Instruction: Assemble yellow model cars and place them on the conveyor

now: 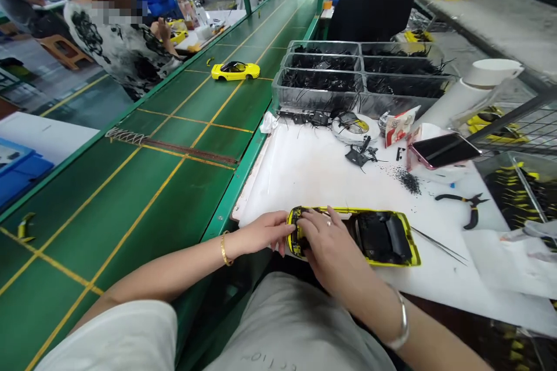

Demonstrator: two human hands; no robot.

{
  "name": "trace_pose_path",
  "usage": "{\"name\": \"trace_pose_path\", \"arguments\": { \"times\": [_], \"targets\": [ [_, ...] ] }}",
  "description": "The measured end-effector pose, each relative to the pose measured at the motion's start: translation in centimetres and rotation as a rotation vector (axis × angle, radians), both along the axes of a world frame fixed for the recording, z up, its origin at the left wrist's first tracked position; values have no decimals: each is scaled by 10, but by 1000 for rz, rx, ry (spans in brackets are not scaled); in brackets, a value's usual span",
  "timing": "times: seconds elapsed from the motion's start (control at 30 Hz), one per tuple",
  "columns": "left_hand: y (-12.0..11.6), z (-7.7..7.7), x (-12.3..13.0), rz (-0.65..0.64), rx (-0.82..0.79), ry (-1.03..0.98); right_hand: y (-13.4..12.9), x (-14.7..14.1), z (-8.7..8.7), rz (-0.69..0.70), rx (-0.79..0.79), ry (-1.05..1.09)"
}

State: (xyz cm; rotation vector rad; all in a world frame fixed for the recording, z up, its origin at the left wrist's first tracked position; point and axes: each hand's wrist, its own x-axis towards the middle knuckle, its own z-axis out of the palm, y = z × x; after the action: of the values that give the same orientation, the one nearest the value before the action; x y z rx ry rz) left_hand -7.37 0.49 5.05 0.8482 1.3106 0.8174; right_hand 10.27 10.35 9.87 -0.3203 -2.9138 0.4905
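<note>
A yellow model car body [415, 243] lies on the white work surface with its black inner parts facing up. At its left end, my left hand [272, 232] grips the edge, fingers closed against it. My right hand [328, 246] reaches over that same end, its fingers bent down onto the inside of the body. Whatever small part may be under the right fingers is hidden. Right of the car body, a pair of tweezers [439, 245] rests on the table, and black-handled nippers [470, 203] lie beyond them.
Clear divided bins [319, 95] of black parts stand behind the work surface. Nearby are a pile of tiny black pieces [409, 181], a phone [446, 149] and a tape roll [354, 127]. Left runs a green conveyor [174, 185] carrying a yellow model car [235, 71]. Other people sit alongside.
</note>
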Motion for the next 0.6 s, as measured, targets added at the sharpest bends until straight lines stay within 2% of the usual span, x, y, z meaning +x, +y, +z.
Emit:
{"name": "trace_pose_path", "arguments": {
  "times": [0.07, 0.13, 0.2, 0.27, 0.37, 0.43, 0.5, 0.6],
  "targets": [
    [-12, 7, 2, -84, -37, -34, -20, 30, -4, -45, -37, 225],
    [-23, 14, 4, -214, -107, -71, -33, 67, -13, -163, -176, 351],
    [-26, 19, 5, -255, -168, -44, -38, 98, -26, -372, -433, 256],
    [-19, 18, 7, -210, -193, 33, -38, 115, -40, -534, -735, 73],
    [3, 12, 16, -223, -198, 24, -37, 113, -55, -661, -1131, -30],
    [16, 6, 22, -247, -182, -22, -39, 104, -61, -725, -1291, 4],
    [22, 2, 27, -237, -149, -32, -43, 96, -63, -775, -1369, 52],
    [20, -2, 30, -216, -129, -16, -50, 92, -65, -807, -1368, 83]
  ]
}}
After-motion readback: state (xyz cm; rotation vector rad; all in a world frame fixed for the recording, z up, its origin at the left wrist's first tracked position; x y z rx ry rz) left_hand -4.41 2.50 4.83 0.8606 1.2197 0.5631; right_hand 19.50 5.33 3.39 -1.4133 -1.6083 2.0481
